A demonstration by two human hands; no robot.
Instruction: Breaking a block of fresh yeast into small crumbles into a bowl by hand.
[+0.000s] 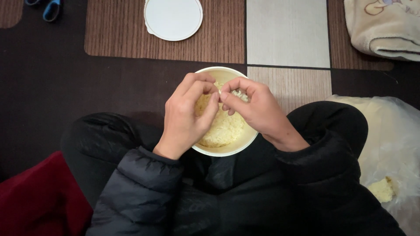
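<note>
I see the patterned floor mat point(52, 78) filling the view, with its widest bare stretch running from nine to eleven o'clock. My dark padded jacket point(144, 192) closes off the whole six o'clock edge. At four o'clock a clear plastic bag point(393, 140) lies against my knee, a pale yellow lump point(382, 189) inside it. A folded beige blanket point(385, 26) fills the one o'clock corner. The round white tub point(224, 150) sits dead centre between my knees, holding a crumbly pale yellow mass point(225, 126); its near rim touches my jacket, and its far rim has bare mat beyond it. Its flat white lid point(173, 18) lies well apart at twelve o'clock. My left hand point(188, 116) and right hand point(256, 109) meet over the tub, fingertips pinched together on a small white bit point(220, 92). A blue item point(50, 9) shows at eleven o'clock, cut off by the edge.
</note>
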